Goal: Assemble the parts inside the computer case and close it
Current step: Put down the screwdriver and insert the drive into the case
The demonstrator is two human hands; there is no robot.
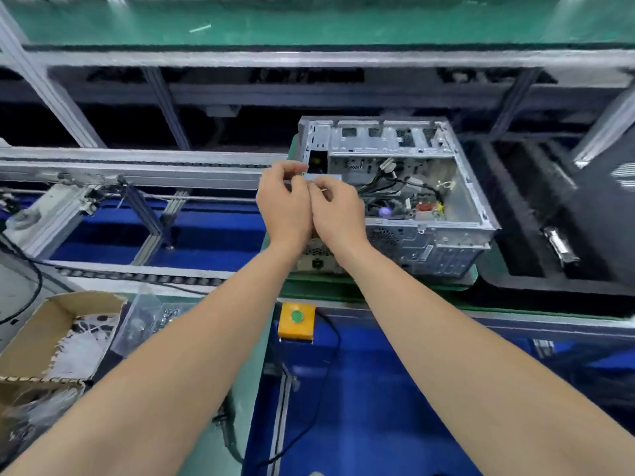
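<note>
— Where does the computer case [429, 242] sit?
— On the green pallet [395, 283], open face up, just beyond the worker's hands and to their right.
— And the hands?
— The left hand [281, 201] and right hand [338, 207] meet at the case's near-left corner, fingers curled. Both appear to pinch a small grey strip [324, 176] lying crosswise. The right hand is nearer the cavity.

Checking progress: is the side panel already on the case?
No, the case is open on top, with the cables inside in plain sight.
</note>
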